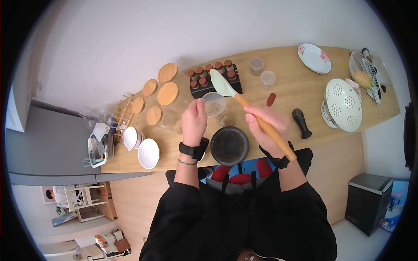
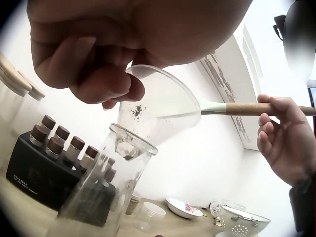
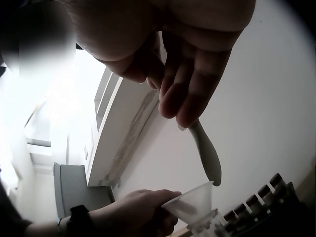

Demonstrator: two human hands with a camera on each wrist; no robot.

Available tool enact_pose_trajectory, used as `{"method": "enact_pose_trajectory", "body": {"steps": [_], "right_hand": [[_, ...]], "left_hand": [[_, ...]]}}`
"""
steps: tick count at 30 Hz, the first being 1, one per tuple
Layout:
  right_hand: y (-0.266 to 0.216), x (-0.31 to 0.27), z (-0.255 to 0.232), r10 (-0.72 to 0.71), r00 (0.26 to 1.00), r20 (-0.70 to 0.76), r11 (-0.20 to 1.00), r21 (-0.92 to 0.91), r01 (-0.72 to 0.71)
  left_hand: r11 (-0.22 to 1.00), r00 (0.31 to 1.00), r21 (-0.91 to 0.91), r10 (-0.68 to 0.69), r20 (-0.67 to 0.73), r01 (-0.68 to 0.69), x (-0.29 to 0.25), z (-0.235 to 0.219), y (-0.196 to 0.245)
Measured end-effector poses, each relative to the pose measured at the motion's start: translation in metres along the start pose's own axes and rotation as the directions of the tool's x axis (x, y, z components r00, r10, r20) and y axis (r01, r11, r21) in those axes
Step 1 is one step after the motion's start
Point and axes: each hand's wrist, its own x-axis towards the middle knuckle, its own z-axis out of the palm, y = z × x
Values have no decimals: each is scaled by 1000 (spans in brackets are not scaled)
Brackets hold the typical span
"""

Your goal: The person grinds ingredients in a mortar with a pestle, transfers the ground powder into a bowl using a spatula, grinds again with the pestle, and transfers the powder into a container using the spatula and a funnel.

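Note:
My left hand (image 1: pixel 194 122) pinches the rim of a translucent plastic funnel (image 2: pixel 163 106), whose spout sits in the mouth of a clear glass bottle (image 2: pixel 106 182). Dark specks cling inside the funnel, and a pale clump shows at the bottle's neck. In my right hand (image 1: pixel 271 126) is a spoon-shaped silicone spatula (image 1: pixel 221 83) with a pale green head and a wooden handle (image 1: pixel 274 135). Its head is tilted over the funnel's edge in the head view. A dark stone mortar (image 1: pixel 229 146) stands nearest my body, between my wrists. Its black pestle (image 1: pixel 301 123) lies to the right.
Behind the funnel stands a black rack (image 1: pixel 209 89) of brown-capped spice jars. Wooden-lidded jars (image 1: pixel 168 93) and white bowls (image 1: pixel 149 153) are on the left. Small plastic cups (image 1: pixel 267 78), a floral plate (image 1: pixel 314 58) and a white colander (image 1: pixel 344 105) stand right.

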Motion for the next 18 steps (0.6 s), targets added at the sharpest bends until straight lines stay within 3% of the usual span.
{"method": "enact_pose_trajectory", "body": {"steps": [1,8,10,18], "right_hand": [[-4,0,1,-3,1000,1,1000,-1,3],[-15,-7,11,-72,997,28,997,-6,72],[-17,-10,13,-136,988,78,984,-108,144],[-21,-20,23,-227,954,195,962,-106,251]], "left_hand": [[996,996,30,80,-28,-79,1,3,-5],[997,995,30,75,-69,-73,0,6,-6],[996,994,38,81,-74,-78,0,6,-5],[992,990,69,110,-88,-104,0,7,-2]]}}
